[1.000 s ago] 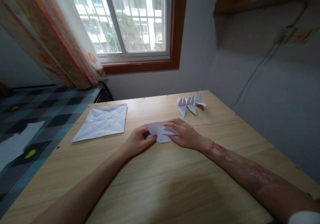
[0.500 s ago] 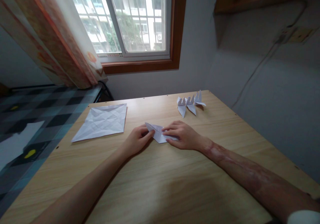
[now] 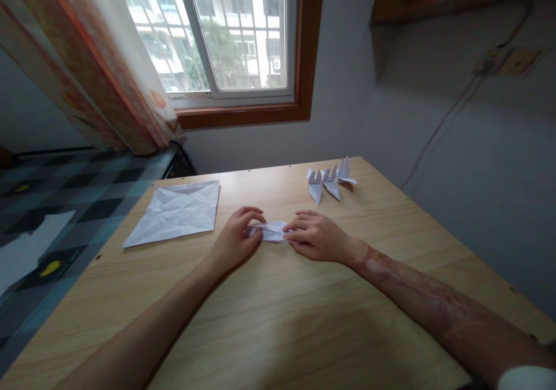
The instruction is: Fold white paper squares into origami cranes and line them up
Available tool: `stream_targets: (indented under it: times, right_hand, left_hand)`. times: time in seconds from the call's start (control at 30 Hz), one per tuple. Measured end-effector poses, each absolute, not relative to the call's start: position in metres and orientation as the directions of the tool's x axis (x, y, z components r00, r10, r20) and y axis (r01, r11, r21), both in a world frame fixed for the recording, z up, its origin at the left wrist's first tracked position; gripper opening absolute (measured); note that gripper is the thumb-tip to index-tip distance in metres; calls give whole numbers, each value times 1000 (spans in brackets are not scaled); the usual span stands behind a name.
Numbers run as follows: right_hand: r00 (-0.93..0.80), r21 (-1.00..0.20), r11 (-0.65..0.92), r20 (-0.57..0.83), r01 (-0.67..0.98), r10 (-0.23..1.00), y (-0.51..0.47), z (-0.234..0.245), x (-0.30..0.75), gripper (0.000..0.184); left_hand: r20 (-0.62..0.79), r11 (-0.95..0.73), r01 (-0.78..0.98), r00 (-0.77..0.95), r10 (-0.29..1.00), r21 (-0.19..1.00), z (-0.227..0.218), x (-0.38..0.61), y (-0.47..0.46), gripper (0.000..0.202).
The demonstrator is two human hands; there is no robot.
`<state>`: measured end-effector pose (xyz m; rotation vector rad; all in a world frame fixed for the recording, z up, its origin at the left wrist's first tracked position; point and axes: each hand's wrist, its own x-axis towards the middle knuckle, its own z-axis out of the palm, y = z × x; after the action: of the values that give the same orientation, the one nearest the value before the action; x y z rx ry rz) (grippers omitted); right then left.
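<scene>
A small piece of folded white paper (image 3: pixel 273 232) lies low over the wooden table (image 3: pixel 278 309), between my two hands. My left hand (image 3: pixel 238 234) grips its left end, thumb in front and fingers curled behind. At the other end, the fingers of my right hand (image 3: pixel 315 236) close over the paper and cover its right tip. Beyond my right hand stand several folded white paper figures (image 3: pixel 324 181) with pointed tips, close together in a row. A creased white paper sheet (image 3: pixel 182 213) lies flat to the left of my left hand.
A checked cloth surface (image 3: pixel 99 207) with white paper (image 3: pixel 37 248) on it borders the table's left side. Behind the table are a barred window (image 3: pixel 247 42) and a patterned curtain (image 3: pixel 93 59). A cable (image 3: pixel 438 129) hangs down the right wall from a socket.
The left part of the folded paper stood up as a point and now lies lower and flatter. My left hand's fingers have arched over it. My right hand has hardly moved.
</scene>
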<state>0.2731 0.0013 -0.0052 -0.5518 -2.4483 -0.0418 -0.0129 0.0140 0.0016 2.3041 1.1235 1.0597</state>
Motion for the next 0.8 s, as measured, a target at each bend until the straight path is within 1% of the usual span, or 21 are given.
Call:
stream_targets:
  times: [0.13,0.23,0.33,0.5,0.6,0.7,0.8]
  right_hand:
    - [-696,-127,902,594,413,402,2,-6,272,13]
    - [-681,-163,892,593,421,430,1,-6,273,14]
    - [-673,-213,878,574,428,467,1,-7,273,17]
    - [-668,-253,864,553,435,498,1,-7,274,13]
    - [-670,-270,860,542,432,507,1,-7,274,13]
    - [-672,-268,866,548,423,498,2,-9,275,15]
    - [-682,-234,886,569,401,460,4,-13,274,18]
  left_hand:
    - [456,-728,541,568,685,421,9,-9,7,18]
    - [416,-784,502,665,620,365,11,-6,1,18]
    - [399,-800,460,698,594,386,9,-5,1,17]
    - [392,-750,438,658,643,495,4,-7,7,18]
    - [385,-724,455,632,673,519,5,-8,7,15]
    - [399,-735,477,628,669,481,8,-7,5,16]
    - [419,-803,458,688,592,382,9,-7,3,23]
